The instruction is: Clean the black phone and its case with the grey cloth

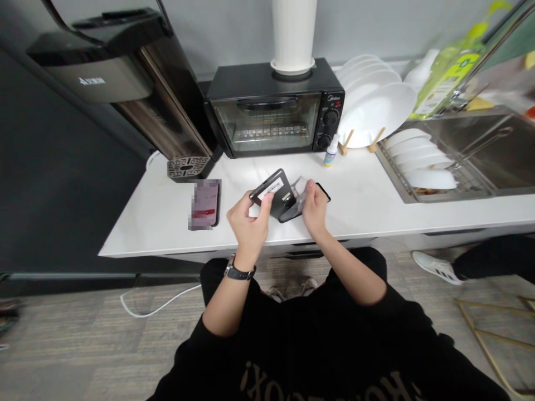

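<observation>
My left hand (249, 218) grips a black phone (273, 192) held tilted over the white counter (137, 223), with a white label on the side facing me. My right hand (314, 206) is closed in a pinch on a thin clear film or case (297, 195) at the phone's right edge. A dark flat piece (322, 192) pokes out behind my right fingers. I wear a dark watch (239, 271) on my left wrist.
A second phone (205, 204) lies on the counter to the left. Behind stand a black toaster oven (273, 108), a small spray bottle (330, 151), white plates (376, 106) and a sink rack (426, 167). Another person's white shoe (434, 266) is at right.
</observation>
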A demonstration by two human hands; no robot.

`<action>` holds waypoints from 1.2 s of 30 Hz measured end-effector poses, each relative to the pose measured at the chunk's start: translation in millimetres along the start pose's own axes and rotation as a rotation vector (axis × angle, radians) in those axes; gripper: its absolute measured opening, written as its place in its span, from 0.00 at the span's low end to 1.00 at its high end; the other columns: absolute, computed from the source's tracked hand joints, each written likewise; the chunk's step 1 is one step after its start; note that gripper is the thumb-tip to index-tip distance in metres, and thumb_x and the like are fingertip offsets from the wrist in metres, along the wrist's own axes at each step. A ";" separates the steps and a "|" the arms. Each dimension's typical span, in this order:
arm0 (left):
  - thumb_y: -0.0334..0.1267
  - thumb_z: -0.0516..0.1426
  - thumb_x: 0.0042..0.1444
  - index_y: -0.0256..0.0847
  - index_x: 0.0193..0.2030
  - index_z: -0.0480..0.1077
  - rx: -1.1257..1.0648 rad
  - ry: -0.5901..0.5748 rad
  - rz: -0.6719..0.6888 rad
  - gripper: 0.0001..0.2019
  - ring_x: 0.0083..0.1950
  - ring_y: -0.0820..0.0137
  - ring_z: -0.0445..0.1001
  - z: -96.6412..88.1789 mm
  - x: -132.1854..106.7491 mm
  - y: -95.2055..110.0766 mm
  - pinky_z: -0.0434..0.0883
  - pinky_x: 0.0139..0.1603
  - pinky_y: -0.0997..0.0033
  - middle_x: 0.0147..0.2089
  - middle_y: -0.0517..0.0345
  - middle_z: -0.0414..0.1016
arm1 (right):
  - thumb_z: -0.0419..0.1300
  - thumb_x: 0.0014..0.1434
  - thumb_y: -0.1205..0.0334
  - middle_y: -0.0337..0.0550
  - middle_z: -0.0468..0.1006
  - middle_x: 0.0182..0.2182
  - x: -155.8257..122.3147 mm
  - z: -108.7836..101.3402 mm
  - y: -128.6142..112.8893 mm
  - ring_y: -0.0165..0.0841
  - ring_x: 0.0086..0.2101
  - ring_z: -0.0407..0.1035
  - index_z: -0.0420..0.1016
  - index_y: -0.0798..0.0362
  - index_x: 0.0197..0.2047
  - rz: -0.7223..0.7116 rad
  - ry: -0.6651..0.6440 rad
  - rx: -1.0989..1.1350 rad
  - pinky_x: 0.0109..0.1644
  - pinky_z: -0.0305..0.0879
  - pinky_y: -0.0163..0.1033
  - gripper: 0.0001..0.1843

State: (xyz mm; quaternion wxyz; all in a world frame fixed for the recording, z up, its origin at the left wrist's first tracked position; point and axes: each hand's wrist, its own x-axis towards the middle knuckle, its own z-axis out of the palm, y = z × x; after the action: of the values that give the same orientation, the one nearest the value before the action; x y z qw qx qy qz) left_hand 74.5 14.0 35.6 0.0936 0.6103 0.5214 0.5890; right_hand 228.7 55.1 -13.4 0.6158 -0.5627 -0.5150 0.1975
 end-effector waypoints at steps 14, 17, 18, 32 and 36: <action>0.49 0.58 0.71 0.42 0.28 0.70 -0.061 -0.129 0.064 0.20 0.26 0.74 0.64 46.4 -8.3 7.9 0.64 0.31 0.72 0.24 0.63 0.67 | 0.40 0.80 0.45 0.40 0.70 0.28 30.4 -23.6 -68.4 0.34 0.32 0.68 0.69 0.48 0.34 -0.505 -0.061 -0.060 0.38 0.64 0.44 0.28; 0.44 0.57 0.70 0.43 0.26 0.65 0.000 -0.188 0.072 0.19 0.26 0.72 0.66 52.0 -11.4 -1.8 0.65 0.31 0.71 0.24 0.61 0.69 | 0.41 0.80 0.52 0.46 0.78 0.35 28.7 -26.6 -57.2 0.37 0.39 0.71 0.74 0.49 0.38 -0.617 -0.169 -0.192 0.46 0.66 0.46 0.26; 0.42 0.58 0.68 0.44 0.26 0.64 0.034 -0.221 0.073 0.17 0.26 0.71 0.68 52.2 -11.9 -5.6 0.65 0.31 0.71 0.24 0.61 0.70 | 0.41 0.80 0.53 0.47 0.79 0.36 27.0 -27.0 -53.7 0.38 0.39 0.71 0.74 0.49 0.38 -0.629 -0.173 -0.227 0.46 0.65 0.47 0.25; 0.38 0.62 0.63 0.43 0.27 0.70 0.236 -0.381 0.026 0.13 0.30 0.64 0.78 52.9 1.4 -18.3 0.68 0.33 0.66 0.26 0.54 0.77 | 0.37 0.80 0.49 0.44 0.74 0.28 45.1 -14.0 -44.3 0.37 0.32 0.64 0.70 0.48 0.29 -0.810 -0.258 -0.340 0.39 0.58 0.48 0.32; 0.38 0.64 0.61 0.42 0.25 0.71 0.261 -0.379 0.024 0.13 0.30 0.64 0.78 55.9 7.6 -23.5 0.67 0.33 0.67 0.27 0.53 0.79 | 0.36 0.80 0.50 0.42 0.66 0.24 51.5 -11.2 -41.3 0.36 0.29 0.62 0.66 0.48 0.27 -0.807 -0.212 -0.311 0.36 0.59 0.46 0.33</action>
State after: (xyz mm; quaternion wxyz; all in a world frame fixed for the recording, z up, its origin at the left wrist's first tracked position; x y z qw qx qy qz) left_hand 105.9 58.0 7.1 0.1031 0.7230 0.5590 0.3926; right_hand 244.6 80.1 46.7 0.4955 -0.3792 -0.7772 -0.0815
